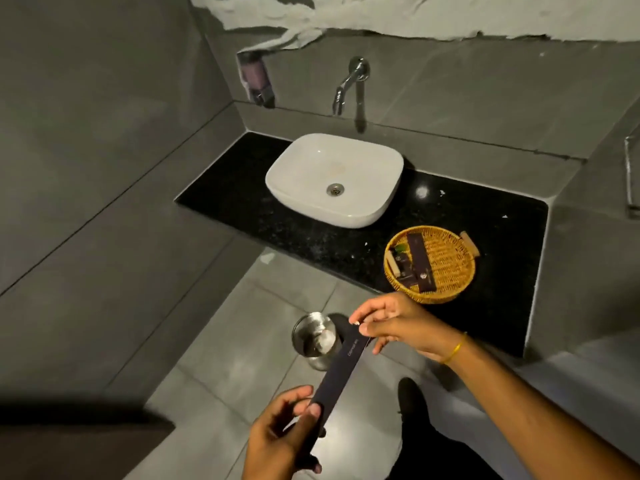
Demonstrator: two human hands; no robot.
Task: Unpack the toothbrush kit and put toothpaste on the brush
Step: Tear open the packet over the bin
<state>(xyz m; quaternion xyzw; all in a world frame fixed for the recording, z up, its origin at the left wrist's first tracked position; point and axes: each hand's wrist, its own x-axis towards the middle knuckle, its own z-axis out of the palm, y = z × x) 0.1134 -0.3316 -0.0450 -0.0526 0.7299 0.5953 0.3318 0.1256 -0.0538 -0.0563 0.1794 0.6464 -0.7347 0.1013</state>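
Long, slim dark-blue cardboard kit box (341, 368) runs diagonally between hands: left hand (280, 434) grips near end, right hand (391, 323) pinches far end flap.

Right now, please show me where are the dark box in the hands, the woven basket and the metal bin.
dark box (341, 370): head view, middle of its top face.
woven basket (453, 263): head view, bare woven floor, right part.
metal bin (304, 327): head view, left rim.
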